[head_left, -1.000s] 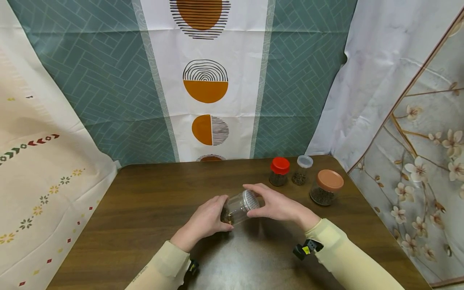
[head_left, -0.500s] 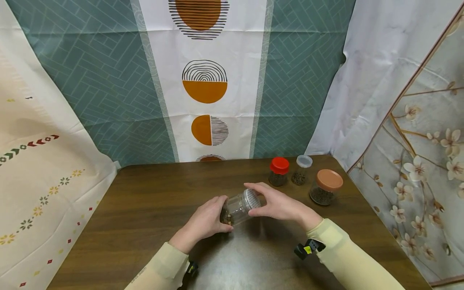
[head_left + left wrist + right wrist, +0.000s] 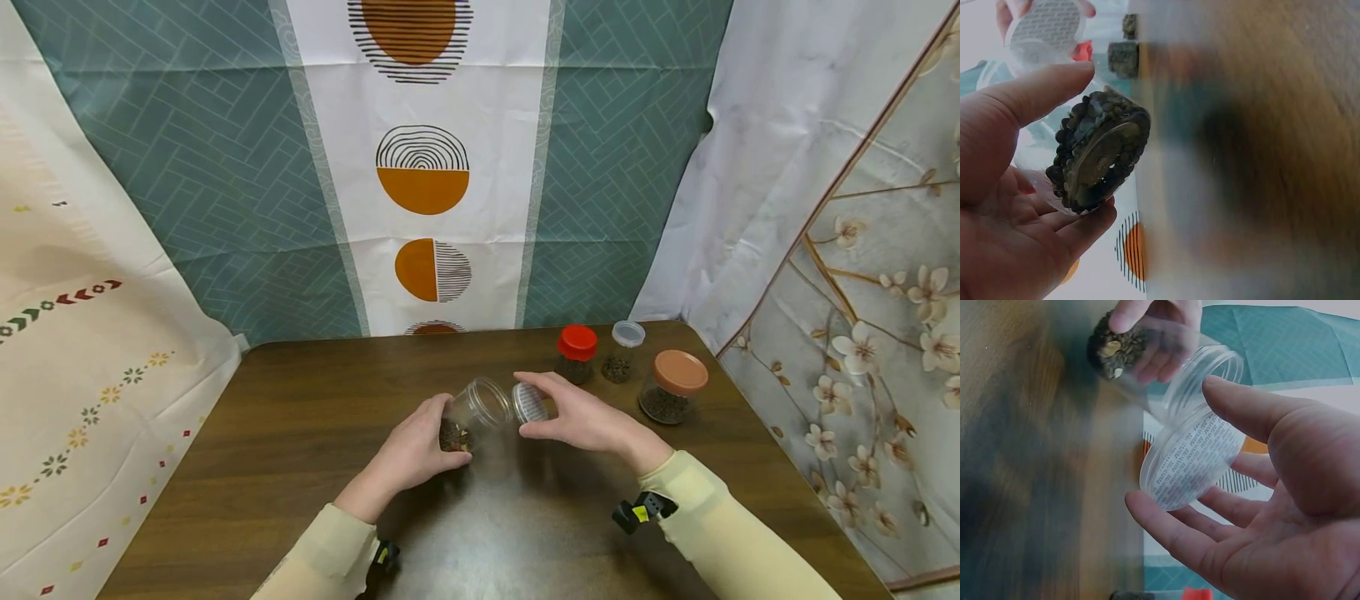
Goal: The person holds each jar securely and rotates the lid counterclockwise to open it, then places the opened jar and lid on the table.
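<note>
jar: the clear jar [image 3: 471, 412] is tipped on its side just above the brown table [image 3: 300, 433], near the middle. dark little seeds sit at its bottom end. its mouth is open and points at the lid.
lid: the clear lid [image 3: 530, 402] is off the jar, just beside the jar's mouth but not touching it.
step: i think this is the opening step, and the lid looks just taken off. the next move likely needs the jar kept steady so no seeds spill out.
left hand: the left hand [image 3: 415, 447] grips the bottom end of the jar, thumb on top and fingers curled under it.
right hand: the right hand [image 3: 581, 419] pinches the lid by its edge, thumb on one side and fingers on the other, palm facing the jar.
other jars: past the right hand, far from the clear jar, stand a red-lid jar [image 3: 577, 354], a small clear-lid jar [image 3: 622, 351] and an orange-lid jar [image 3: 672, 387], all with dark stuff inside.
</note>
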Tool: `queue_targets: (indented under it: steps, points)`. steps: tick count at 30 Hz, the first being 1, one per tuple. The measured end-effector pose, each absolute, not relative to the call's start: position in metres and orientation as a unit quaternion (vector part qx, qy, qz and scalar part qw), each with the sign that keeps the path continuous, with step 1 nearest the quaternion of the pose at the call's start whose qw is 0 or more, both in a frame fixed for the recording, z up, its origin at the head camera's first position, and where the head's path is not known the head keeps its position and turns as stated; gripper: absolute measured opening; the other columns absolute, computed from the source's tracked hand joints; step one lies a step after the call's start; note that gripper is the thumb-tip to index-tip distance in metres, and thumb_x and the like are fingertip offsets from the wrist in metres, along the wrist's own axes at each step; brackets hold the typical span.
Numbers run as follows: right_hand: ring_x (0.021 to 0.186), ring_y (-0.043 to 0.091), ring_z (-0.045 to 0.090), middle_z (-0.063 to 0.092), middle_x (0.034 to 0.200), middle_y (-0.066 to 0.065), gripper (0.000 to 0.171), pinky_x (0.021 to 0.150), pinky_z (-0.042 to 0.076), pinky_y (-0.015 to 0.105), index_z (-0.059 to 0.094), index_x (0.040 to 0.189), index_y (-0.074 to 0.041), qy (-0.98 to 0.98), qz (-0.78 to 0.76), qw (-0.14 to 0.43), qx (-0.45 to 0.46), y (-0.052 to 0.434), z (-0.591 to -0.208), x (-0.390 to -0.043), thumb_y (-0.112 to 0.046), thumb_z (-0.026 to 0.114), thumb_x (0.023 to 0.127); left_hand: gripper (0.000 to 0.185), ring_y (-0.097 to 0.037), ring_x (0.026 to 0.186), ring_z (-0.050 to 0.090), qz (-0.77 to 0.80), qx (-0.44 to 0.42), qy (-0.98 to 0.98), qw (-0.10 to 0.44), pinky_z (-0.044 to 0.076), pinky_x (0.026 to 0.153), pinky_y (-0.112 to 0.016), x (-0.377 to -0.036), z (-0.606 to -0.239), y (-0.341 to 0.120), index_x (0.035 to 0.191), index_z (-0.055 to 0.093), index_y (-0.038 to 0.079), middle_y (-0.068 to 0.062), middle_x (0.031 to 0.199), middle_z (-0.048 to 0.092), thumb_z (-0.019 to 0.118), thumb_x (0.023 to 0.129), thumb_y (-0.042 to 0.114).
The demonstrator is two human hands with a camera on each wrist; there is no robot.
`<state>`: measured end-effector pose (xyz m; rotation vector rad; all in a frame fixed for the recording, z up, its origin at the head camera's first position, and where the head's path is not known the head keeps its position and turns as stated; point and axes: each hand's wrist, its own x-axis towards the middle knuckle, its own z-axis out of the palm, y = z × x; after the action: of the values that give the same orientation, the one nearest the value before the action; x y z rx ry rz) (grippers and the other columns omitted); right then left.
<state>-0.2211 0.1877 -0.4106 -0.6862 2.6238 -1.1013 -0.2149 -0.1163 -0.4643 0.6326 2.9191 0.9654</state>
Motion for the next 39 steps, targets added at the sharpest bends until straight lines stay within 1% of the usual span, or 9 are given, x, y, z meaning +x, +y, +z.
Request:
queue_targets:
  steps: [5,9,12,16,21,26,32,39]
  points:
    - [0.130,0.028,0.060,0.051,0.159,0.012,0.084,0.105,0.054,0.050,0.044,0.169,-0.016,0.900,-0.359,0.094,-0.230,0.186,-0.412,-0.224,-0.039,0.084,0.100,0.084,-0.034,0.123,0.065,0.318,0.187,0.929,-0.013,0.054,0.104,-0.055,-0.216,-0.463,-0.124,0.148,0.052,-0.004,-0.020,0.139,0.064,0.099,0.085,0.026]
    - [0.119,0.024,0.062,0.052,0.157,0.012,0.084,0.102,0.053,0.047,0.046,0.168,-0.015,0.908,-0.343,0.080,-0.228,0.180,-0.412,-0.230,-0.040,0.084,0.098,0.091,-0.034,0.126,0.064,0.332,0.171,0.927,-0.016,0.053,0.106,-0.056,-0.217,-0.464,-0.129,0.154,0.046,-0.001,-0.020,0.142,0.062,0.099,0.084,0.025]
    - [0.116,0.024,0.063,0.055,0.154,0.013,0.084,0.100,0.054,0.047,0.048,0.167,-0.014,0.914,-0.328,0.070,-0.227,0.176,-0.412,-0.234,-0.039,0.086,0.097,0.096,-0.033,0.126,0.064,0.342,0.166,0.925,-0.015,0.053,0.106,-0.057,-0.218,-0.465,-0.132,0.158,0.043,0.001,-0.019,0.142,0.062,0.100,0.084,0.024]
    - [0.115,0.025,0.062,0.057,0.151,0.014,0.083,0.097,0.055,0.048,0.049,0.166,-0.012,0.926,-0.299,0.053,-0.223,0.171,-0.413,-0.238,-0.037,0.087,0.095,0.098,-0.033,0.126,0.064,0.350,0.158,0.923,-0.019,0.053,0.105,-0.058,-0.221,-0.465,-0.137,0.159,0.040,0.003,-0.018,0.139,0.063,0.099,0.084,0.024]
    - [0.115,0.027,0.063,0.058,0.150,0.015,0.083,0.097,0.055,0.048,0.051,0.164,-0.011,0.937,-0.269,0.041,-0.219,0.167,-0.413,-0.241,-0.035,0.089,0.094,0.096,-0.036,0.128,0.063,0.358,0.144,0.922,-0.040,0.052,0.106,-0.060,-0.226,-0.464,-0.143,0.156,0.039,0.005,-0.018,0.140,0.061,0.099,0.084,0.024]
    - [0.117,0.028,0.063,0.060,0.148,0.015,0.082,0.098,0.056,0.048,0.053,0.162,-0.009,0.942,-0.250,0.032,-0.220,0.164,-0.415,-0.244,-0.035,0.089,0.093,0.095,-0.036,0.127,0.062,0.363,0.137,0.920,-0.046,0.052,0.104,-0.059,-0.230,-0.464,-0.147,0.154,0.037,0.005,-0.019,0.138,0.059,0.098,0.085,0.027]
    - [0.115,0.028,0.064,0.063,0.143,0.014,0.079,0.096,0.056,0.048,0.057,0.159,-0.008,0.944,-0.235,0.023,-0.232,0.161,-0.417,-0.249,-0.034,0.090,0.092,0.093,-0.036,0.124,0.058,0.371,0.126,0.919,-0.046,0.052,0.103,-0.058,-0.234,-0.464,-0.151,0.153,0.038,0.004,-0.020,0.135,0.054,0.097,0.086,0.029]
    - [0.117,0.028,0.065,0.063,0.145,0.014,0.079,0.097,0.057,0.048,0.058,0.158,-0.009,0.945,-0.221,0.031,-0.237,0.146,-0.415,-0.256,-0.035,0.090,0.092,0.090,-0.034,0.116,0.056,0.372,0.114,0.919,-0.057,0.051,0.098,-0.054,-0.240,-0.464,-0.158,0.148,0.039,0.004,-0.017,0.124,0.055,0.097,0.086,0.033]
